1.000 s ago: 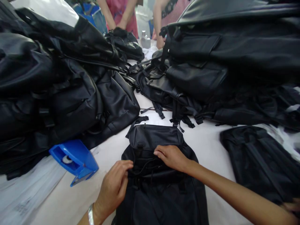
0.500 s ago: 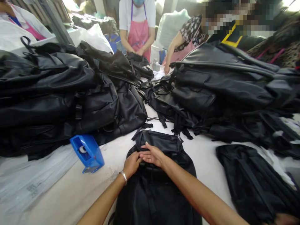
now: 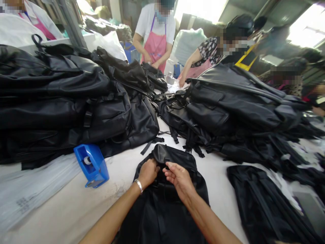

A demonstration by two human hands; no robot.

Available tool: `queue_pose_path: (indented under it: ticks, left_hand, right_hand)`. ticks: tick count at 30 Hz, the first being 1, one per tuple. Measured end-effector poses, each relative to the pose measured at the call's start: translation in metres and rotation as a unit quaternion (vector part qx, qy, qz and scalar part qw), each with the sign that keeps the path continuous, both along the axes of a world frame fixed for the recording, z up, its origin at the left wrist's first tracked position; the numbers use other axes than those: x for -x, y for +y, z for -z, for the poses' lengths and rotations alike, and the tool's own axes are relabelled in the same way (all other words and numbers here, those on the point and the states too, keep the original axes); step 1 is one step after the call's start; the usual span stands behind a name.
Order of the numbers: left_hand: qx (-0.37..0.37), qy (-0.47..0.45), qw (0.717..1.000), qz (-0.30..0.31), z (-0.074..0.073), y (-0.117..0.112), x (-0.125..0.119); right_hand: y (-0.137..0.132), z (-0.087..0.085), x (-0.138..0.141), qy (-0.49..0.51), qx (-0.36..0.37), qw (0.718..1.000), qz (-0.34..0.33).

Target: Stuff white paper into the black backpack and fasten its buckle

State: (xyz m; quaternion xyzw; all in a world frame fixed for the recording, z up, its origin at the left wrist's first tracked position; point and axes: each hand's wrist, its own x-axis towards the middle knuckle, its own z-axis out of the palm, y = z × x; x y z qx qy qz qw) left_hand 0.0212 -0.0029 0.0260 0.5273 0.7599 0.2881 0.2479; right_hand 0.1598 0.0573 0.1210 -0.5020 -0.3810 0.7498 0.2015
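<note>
A black backpack (image 3: 162, 206) lies flat on the white table (image 3: 76, 210) right in front of me, its top flap pointing away. My left hand (image 3: 147, 173), with a silver bracelet at the wrist, is closed on the edge of the flap at its left side. My right hand (image 3: 179, 179) is beside it, fingers curled and pinching the flap's edge near the middle. Both hands lift the flap slightly off the bag's body.
Tall stacks of black backpacks stand at the left (image 3: 63, 101) and the right (image 3: 241, 105). A blue tape dispenser (image 3: 91, 165) sits left of my bag, clear plastic bags (image 3: 27, 193) beside it. Another black bag (image 3: 264, 203) lies at right. Other people work at the table's far end.
My hands moved from lying on the bag's front to gripping the top flap's edge, which is now raised and folded. The view tilted upward, showing more of the room.
</note>
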Motion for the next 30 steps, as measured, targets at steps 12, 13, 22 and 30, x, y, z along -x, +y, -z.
queue_pose_path:
  ticks: [12, 13, 22, 30]
  left_hand:
    - [-0.093, -0.025, 0.988, -0.121, -0.01, -0.048, -0.02]
    - [-0.073, -0.058, 0.989, -0.113, -0.013, -0.055, -0.025]
    - [0.185, -0.384, 0.895, -0.13, 0.011, -0.034, -0.009]
    - [0.101, -0.494, 0.862, -0.049, 0.004, -0.063, -0.023]
  right_hand:
    - [-0.021, 0.061, -0.019, -0.018, 0.116, 0.993, -0.029]
    - [-0.017, 0.059, -0.021, -0.017, 0.116, 0.992, -0.053]
    - [0.003, 0.059, -0.024, -0.061, 0.053, 0.994, -0.079]
    - [-0.005, 0.064, -0.025, -0.025, 0.078, 0.996, -0.04]
